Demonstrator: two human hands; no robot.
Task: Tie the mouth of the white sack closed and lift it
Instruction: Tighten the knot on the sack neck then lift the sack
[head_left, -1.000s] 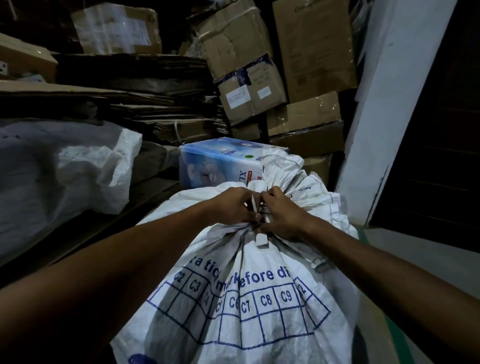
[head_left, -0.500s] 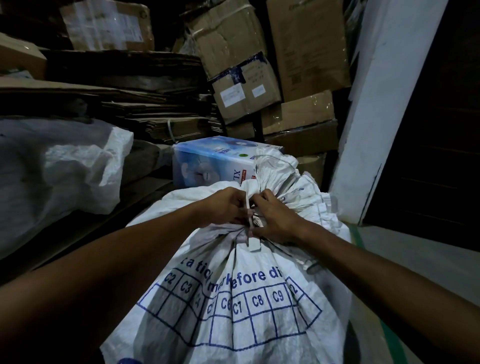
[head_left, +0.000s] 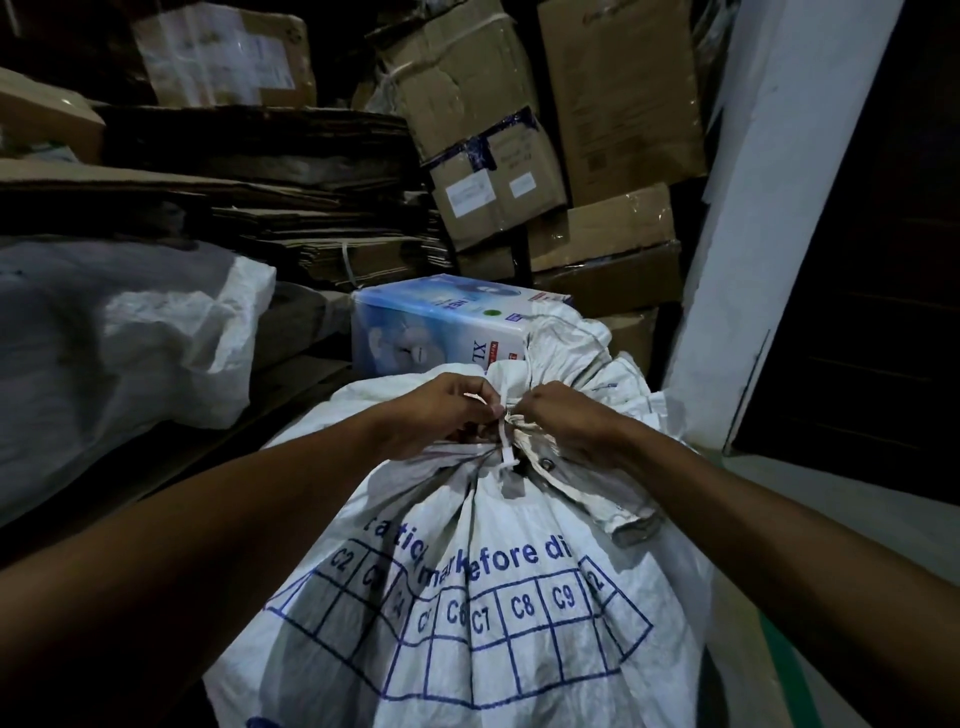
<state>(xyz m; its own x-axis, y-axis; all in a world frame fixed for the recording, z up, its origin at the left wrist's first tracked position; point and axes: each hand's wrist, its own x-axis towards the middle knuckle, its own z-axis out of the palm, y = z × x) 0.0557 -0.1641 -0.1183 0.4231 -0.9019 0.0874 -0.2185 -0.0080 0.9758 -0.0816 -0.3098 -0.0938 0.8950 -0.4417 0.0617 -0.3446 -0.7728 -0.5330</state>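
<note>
1. The bulging white woven sack with a blue printed grid (head_left: 493, 597) stands in front of the person, its mouth gathered at the top.
2. The left hand (head_left: 441, 410) pinches a thin white plastic tie strip (head_left: 505, 441) at the gathered neck.
3. The right hand (head_left: 566, 421) has its grip curled round the bunched fabric beside the strip.
4. A blue-and-white printed box (head_left: 431, 322) lies behind the sack, before stacked brown cardboard cartons (head_left: 519, 156).

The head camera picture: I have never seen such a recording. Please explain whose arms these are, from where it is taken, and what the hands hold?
No machine here: a person wears a camera on the head, looking down at their own arms. The left hand and right hand meet at the gathered neck of a full white sack with blue print. Both pinch a thin white tie wrapped around that neck. Behind stand a blue-and-white box, stacked cardboard boxes, and another white sack on the left.
</note>
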